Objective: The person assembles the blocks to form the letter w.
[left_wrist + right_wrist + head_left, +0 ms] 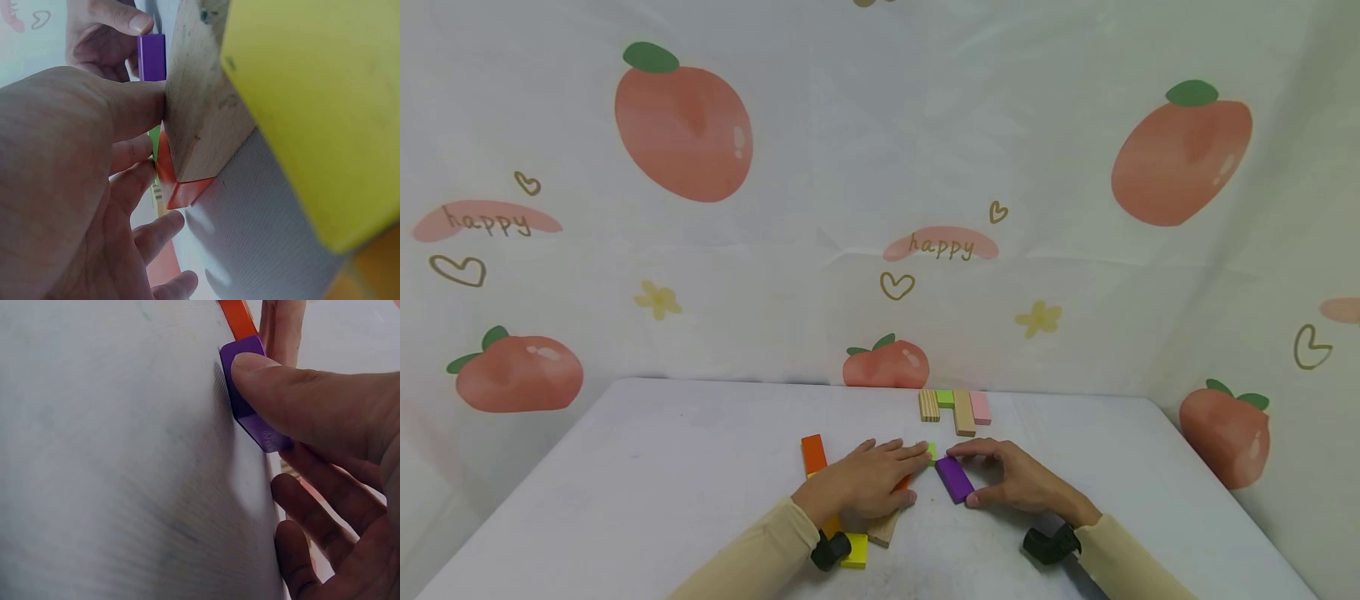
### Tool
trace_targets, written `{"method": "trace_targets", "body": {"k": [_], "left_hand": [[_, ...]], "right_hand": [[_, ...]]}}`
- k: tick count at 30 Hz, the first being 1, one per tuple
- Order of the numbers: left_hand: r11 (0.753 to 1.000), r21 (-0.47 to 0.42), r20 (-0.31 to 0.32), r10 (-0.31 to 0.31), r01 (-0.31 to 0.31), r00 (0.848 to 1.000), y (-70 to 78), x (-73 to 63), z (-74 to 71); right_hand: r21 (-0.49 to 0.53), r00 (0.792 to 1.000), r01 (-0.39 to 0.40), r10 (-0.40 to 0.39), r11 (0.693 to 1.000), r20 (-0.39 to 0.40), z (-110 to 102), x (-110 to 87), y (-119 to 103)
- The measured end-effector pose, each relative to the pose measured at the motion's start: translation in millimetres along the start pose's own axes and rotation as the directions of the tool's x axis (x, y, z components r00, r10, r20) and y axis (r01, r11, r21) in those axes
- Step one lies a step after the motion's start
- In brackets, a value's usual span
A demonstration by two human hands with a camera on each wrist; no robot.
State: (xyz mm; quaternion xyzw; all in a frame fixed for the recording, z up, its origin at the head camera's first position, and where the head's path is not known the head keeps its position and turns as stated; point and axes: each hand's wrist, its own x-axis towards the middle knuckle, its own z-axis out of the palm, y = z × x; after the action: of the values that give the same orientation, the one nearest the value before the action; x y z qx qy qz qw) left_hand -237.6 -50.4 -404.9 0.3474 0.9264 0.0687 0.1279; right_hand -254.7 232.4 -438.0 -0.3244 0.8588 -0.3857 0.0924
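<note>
My right hand [1015,479] pinches a purple block [954,480] at its ends between thumb and forefinger, low over the table. The right wrist view shows the thumb on one end of that purple block [244,394]. My left hand [872,479] spreads its fairly straight fingers over several blocks. Its fingertips are right at a light green block [932,452], and its thumb lies along a plain wooden block [206,106]. A red-orange block [187,192] sits beyond the wooden one, partly hidden from the head view by the left hand.
An orange block [813,454] lies left of my left hand, and a yellow block [854,552] is by its wrist. Farther back are a striped block [929,406], a green block [945,398], a wooden block [964,414] and a pink block [981,408]. A printed curtain hangs behind.
</note>
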Motion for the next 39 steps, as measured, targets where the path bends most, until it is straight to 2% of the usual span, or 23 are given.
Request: {"method": "trace_targets", "body": {"k": [9,17,26,39], "left_hand": [[1.0,-0.004,-0.002,-0.001,0.001,1.0,-0.7,0.3,0.6],[1.0,0.004,-0.002,-0.01,0.01,1.0,0.8,0.5,0.0],[1.0,0.018,-0.01,-0.006,0.006,1.0,0.0,1.3,1.5],[0.999,0.045,-0.023,0.009,-0.008,1.0,-0.7,0.4,1.5]], "right_hand": [[0.02,0.999,-0.032,0.032,0.999,0.006,-2.0,0.6,-0.8],[0.031,0.999,0.013,-0.012,0.999,-0.047,-5.8,-2.3,4.3],[0.149,0.993,-0.075,0.088,0.986,-0.081,-6.5,-10.0,9.2],[0.173,0.995,-0.035,0.051,0.984,-0.087,-3.2,-9.0,13.8]]}}
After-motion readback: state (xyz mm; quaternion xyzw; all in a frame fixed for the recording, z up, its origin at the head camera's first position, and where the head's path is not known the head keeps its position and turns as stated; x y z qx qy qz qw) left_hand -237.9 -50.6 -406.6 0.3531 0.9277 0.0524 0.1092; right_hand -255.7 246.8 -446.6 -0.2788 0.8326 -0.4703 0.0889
